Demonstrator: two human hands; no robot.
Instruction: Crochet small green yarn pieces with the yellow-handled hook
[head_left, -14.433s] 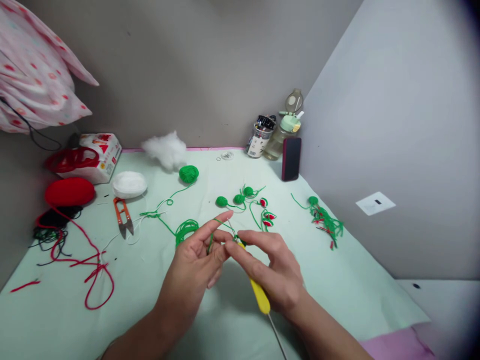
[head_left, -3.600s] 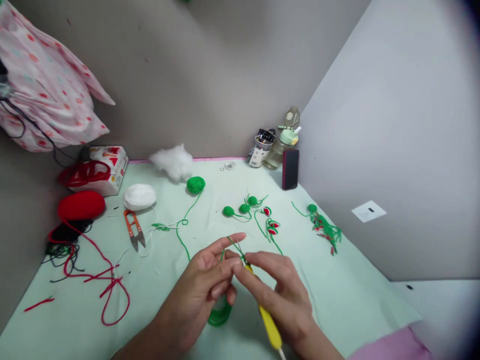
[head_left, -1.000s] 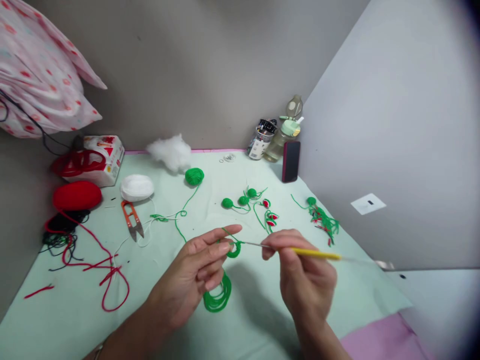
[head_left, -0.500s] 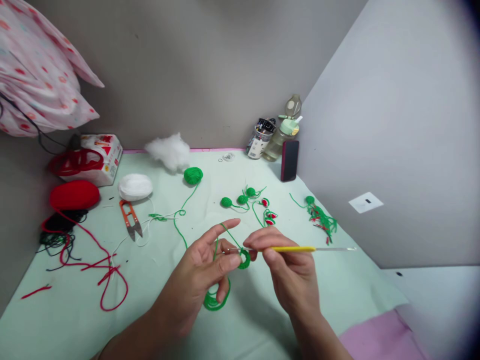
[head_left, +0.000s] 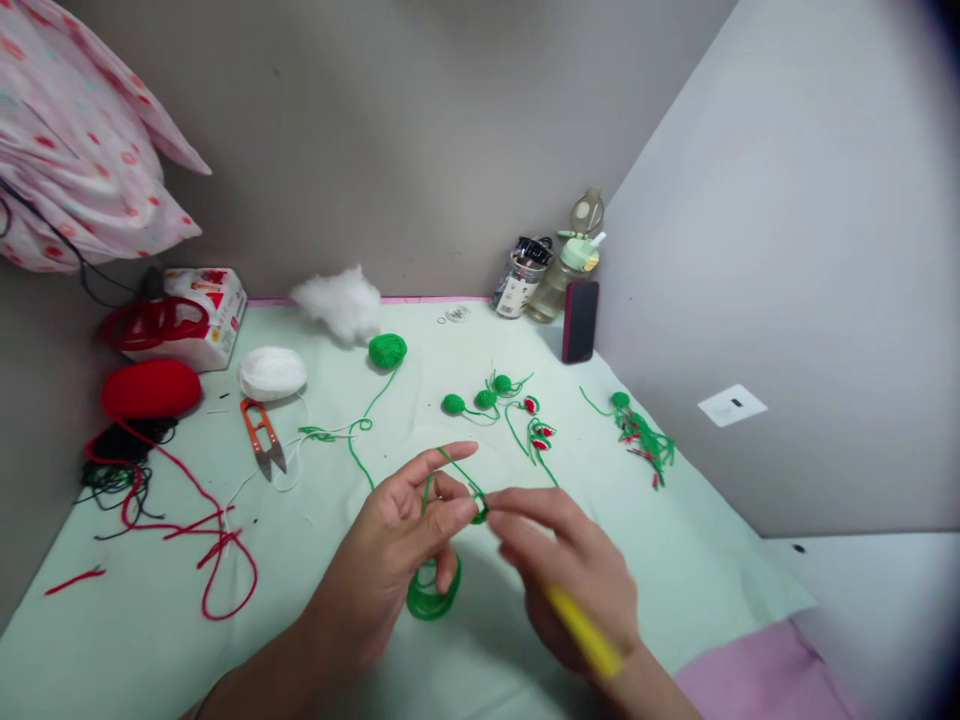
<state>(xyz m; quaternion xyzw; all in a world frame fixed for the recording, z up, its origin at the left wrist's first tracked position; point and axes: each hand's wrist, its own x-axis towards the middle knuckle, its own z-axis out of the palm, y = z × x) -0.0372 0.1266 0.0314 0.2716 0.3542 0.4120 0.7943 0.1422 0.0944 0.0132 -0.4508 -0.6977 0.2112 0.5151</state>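
Between thumb and fingers my left hand point(head_left: 409, 530) pinches a small green crochet piece point(head_left: 480, 512), with green yarn running up over its raised index finger. My right hand point(head_left: 574, 570) is closed around a yellow-handled crochet hook point(head_left: 581, 630), blurred by motion, its handle slanting down to the right. The thumb and index fingertips of that hand touch the right edge of the crochet piece. The hook's tip is hidden by the fingers. Loops of green yarn point(head_left: 433, 595) hang below my left hand.
Behind the hands lie a green yarn ball point(head_left: 387, 351), green crocheted balls point(head_left: 485, 398) and red-and-green pieces point(head_left: 540, 434). To the left are orange thread snips point(head_left: 262, 440), white yarn point(head_left: 271, 373) and red yarn point(head_left: 151, 389). A phone point(head_left: 580, 322) leans near the bottle point(head_left: 559, 280).
The crochet hook has swung from lying level to slanting down toward me. My right fingertips have moved in against the crochet piece, now more covered. My left hand has barely moved.
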